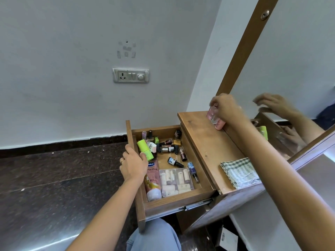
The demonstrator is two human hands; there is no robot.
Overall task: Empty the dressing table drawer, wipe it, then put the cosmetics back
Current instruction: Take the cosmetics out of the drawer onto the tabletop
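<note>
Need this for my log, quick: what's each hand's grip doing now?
Left hand: grips the drawer front, fingertips beside the green tube.
Right hand: holds pink cosmetics on the tabletop.

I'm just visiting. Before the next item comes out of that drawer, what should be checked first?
1. Drawer pulled open: ok.
2. Left hand gripping the drawer's front panel: ok.
3. Right hand free for the next pick: not ok, it holds a pink bottle at the tabletop.
4. Bare space on the tabletop for more cosmetics: ok.
5. Checked cloth ready on the tabletop for wiping: ok.
6. Drawer emptied: not ok, the pink tube, green stick and others remain.
</note>
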